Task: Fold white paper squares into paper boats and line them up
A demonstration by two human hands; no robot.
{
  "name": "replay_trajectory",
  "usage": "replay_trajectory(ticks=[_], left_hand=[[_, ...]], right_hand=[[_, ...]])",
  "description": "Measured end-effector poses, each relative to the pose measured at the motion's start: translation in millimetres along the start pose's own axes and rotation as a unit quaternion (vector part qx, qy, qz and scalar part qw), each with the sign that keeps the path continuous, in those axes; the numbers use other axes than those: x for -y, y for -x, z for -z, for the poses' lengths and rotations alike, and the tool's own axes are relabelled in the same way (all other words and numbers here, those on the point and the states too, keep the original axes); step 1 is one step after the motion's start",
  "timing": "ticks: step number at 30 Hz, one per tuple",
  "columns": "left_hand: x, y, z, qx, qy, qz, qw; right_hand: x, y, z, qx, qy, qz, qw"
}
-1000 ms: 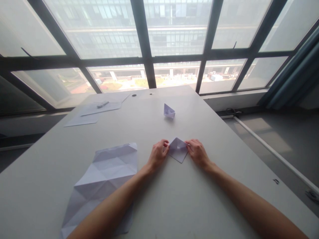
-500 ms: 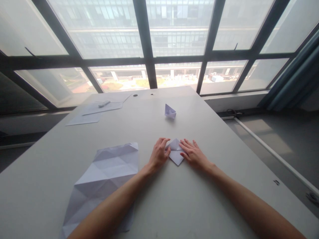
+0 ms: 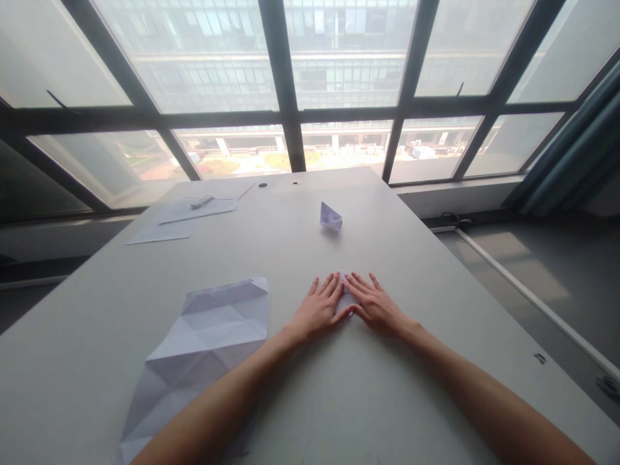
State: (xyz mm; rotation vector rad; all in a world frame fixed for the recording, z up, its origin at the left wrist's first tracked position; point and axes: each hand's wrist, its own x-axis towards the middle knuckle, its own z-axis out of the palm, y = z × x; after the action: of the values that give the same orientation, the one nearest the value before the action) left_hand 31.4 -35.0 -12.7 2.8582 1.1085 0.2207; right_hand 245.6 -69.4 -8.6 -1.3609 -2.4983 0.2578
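My left hand [image 3: 317, 309] and my right hand [image 3: 372, 305] lie flat side by side on the grey table [image 3: 339, 400], fingers stretched out. Both press down on a small folded piece of white paper [image 3: 345, 298]. Only a narrow sliver of that paper shows between the two hands. Farther away on the table stands a small folded paper boat [image 3: 330, 217], untouched.
A large creased white sheet [image 3: 203, 342] lies to the left under my left forearm. At the far left of the table lie flat sheets [image 3: 194, 210] with a pen [image 3: 201, 201] on them. Windows run behind the table, and a curtain [image 3: 571, 155] hangs at the right.
Both hands went from pinching the sides of the small folded paper to lying flat on top of it. The paper is now almost wholly covered.
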Motion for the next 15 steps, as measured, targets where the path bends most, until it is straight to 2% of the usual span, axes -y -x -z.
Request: replay_trajectory(ticks=[10, 15], left_hand=[[1, 1, 0.6, -0.020, 0.032, 0.000, 0.999], [-1, 2, 4.4, -0.044, 0.034, 0.003, 0.998]], right_hand=[[4, 0, 0, -0.012, -0.015, 0.005, 1.000], [6, -1, 10, -0.072, -0.039, -0.011, 0.997]])
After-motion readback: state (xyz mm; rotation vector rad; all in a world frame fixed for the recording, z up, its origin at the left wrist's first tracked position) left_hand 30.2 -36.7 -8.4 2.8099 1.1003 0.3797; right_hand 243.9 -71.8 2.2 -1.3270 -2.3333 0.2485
